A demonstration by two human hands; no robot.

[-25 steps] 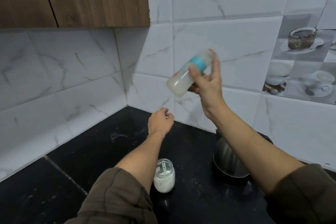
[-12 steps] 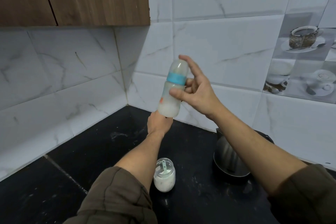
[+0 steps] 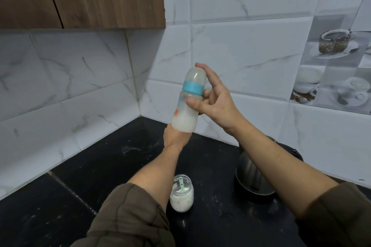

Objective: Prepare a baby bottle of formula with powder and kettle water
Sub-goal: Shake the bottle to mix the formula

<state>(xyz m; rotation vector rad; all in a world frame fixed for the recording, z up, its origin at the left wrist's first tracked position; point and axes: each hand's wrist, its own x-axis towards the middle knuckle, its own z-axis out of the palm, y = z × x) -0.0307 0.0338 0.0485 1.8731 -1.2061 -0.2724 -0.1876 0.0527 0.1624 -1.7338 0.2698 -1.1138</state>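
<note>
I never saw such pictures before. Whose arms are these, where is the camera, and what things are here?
No machine here: a person wears a camera on the head, looking down at their own arms. The right hand holds a capped baby bottle of milky liquid, almost upright, in the air. The left hand is lower, partly behind it, fingers hidden. On the black counter stand a glass jar of white powder with a scoop inside, and a metal kettle.

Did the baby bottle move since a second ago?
Yes. The baby bottle has tipped from slanted to nearly upright and shifted left and down, toward the wall corner, held in the right hand.
</note>
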